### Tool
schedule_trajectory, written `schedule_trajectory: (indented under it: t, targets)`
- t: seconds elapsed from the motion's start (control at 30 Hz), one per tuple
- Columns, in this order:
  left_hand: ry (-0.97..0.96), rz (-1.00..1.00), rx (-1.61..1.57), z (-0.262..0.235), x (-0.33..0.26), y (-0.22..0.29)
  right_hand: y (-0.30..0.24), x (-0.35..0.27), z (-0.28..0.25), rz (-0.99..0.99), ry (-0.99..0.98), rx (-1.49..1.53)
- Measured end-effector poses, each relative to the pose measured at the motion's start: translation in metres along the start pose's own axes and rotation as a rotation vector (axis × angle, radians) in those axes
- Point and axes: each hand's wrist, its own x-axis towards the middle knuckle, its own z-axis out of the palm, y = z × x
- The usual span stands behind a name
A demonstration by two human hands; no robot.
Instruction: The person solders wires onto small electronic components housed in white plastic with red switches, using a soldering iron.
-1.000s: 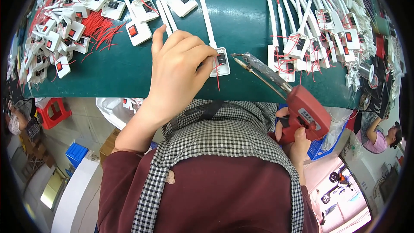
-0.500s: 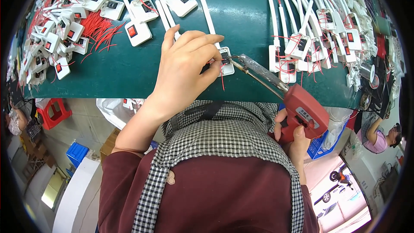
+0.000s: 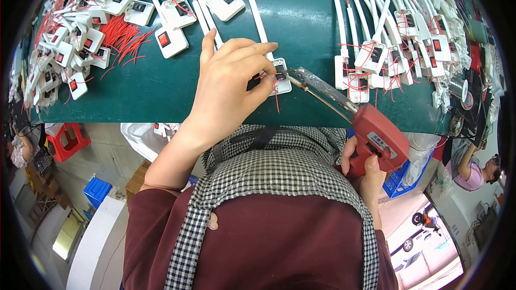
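My left hand (image 3: 231,83) rests on the green table (image 3: 161,91) and pinches a small white switch box (image 3: 281,75) with a white cable and red wires. My right hand (image 3: 366,174) grips the red handle of a soldering gun (image 3: 371,131). Its metal tip touches the black part of the switch box, right beside my left fingertips.
A heap of white switch boxes with red wires (image 3: 70,43) lies at the table's left. More wired boxes on white cables (image 3: 387,48) fill the right side. A red stool (image 3: 67,139) and blue crate (image 3: 97,190) stand below left. Another person (image 3: 478,169) sits at far right.
The soldering gun has moved left and its tip has come onto the switch box. My left hand shifted slightly right, keeping its hold on the box.
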Motion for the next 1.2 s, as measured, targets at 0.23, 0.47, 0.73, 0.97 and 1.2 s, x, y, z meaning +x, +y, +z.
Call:
schedule_trajectory:
  t: [0.23,0.47,0.73,0.97,1.2]
  targets:
    - [-0.014,-0.014,-0.004,-0.003,0.001,0.002,0.003,-0.001,-0.001,0.013,-0.002,-0.001]
    - [-0.013,-0.008,-0.002,-0.002,0.001,0.001,0.001,-0.002,0.0,-0.041,0.024,0.034]
    - [-0.023,-0.004,0.017,-0.004,0.002,0.003,0.0,0.001,-0.003,-0.097,0.056,0.026]
    - [-0.064,0.071,0.009,-0.003,0.009,0.007,0.009,0.001,-0.016,-0.261,0.115,0.074]
    - [-0.078,0.221,0.135,0.019,0.022,0.027,0.012,0.0,-0.039,-0.43,0.102,0.157]
